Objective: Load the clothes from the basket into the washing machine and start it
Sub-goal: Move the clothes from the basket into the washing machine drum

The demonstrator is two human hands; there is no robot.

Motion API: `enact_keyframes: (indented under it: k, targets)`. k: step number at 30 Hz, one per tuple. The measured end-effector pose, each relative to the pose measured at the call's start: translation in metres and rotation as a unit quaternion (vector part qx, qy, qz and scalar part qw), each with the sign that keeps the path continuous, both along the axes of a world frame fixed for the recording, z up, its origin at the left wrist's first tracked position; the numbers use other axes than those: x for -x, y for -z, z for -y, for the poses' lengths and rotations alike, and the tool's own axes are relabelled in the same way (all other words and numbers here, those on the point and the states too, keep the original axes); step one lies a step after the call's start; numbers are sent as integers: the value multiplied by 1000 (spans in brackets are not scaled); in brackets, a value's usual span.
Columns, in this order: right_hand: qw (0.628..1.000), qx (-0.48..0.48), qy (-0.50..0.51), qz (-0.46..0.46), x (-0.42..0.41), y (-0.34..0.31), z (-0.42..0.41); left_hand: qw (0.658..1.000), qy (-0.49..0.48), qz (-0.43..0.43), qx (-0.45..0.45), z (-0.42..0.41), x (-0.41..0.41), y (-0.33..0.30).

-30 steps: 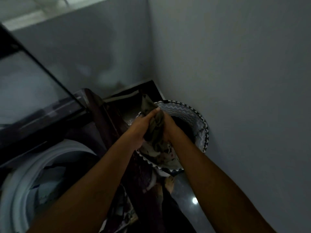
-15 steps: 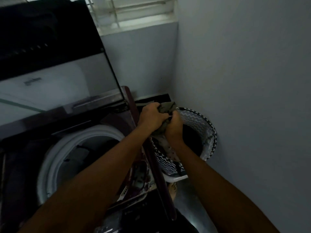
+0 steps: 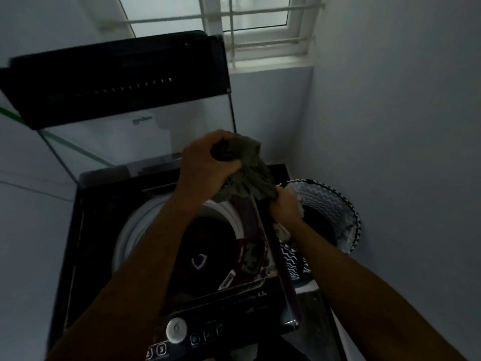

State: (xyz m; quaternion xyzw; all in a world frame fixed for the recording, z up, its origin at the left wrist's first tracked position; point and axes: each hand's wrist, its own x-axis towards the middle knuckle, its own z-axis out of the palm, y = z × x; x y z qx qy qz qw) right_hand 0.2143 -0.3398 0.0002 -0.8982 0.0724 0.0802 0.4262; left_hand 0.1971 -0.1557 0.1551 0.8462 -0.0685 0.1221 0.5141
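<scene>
Evidently mid-load, both hands, left hand [image 3: 205, 166] and right hand [image 3: 285, 203], gripped the olive garment [image 3: 247, 175], at one o'clock above the drum [image 3: 135, 230]; dropping it inside seemed next.

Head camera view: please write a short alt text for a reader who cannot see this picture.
Two bare hands, the left hand and the right hand, grip a bunched olive-green garment above the right edge of an open top-loading washing machine. A zigzag-patterned laundry basket stands beside it in the wall corner. The machine's lid is raised, below a window.
</scene>
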Motion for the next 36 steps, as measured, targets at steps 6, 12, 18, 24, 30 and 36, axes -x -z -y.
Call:
enact_keyframes:
  k: [6,12,18,24,30,36]
  targets:
    - [990,-84,16,110,-7,-62,-76,977,75,-192,-51,-56,22,26]
    - [968,-188,-166,-17,9,-61,-142,948,-65,-279,-137,-89,41,81]
    - [962,-196,-168,-92,26,-28,-163,935,-105,-312,-131,-115,61,119]
    - [963,-47,-250,-89,34,3,-172,939,-55,-320,-116,-128,71,161]
    - [973,-98,-198,-72,24,0,-161,943,-101,-299,-106,-108,55,158]
    - [987,-143,-51,42,0,-1,-103,965,-52,-235,-102,-55,23,158]
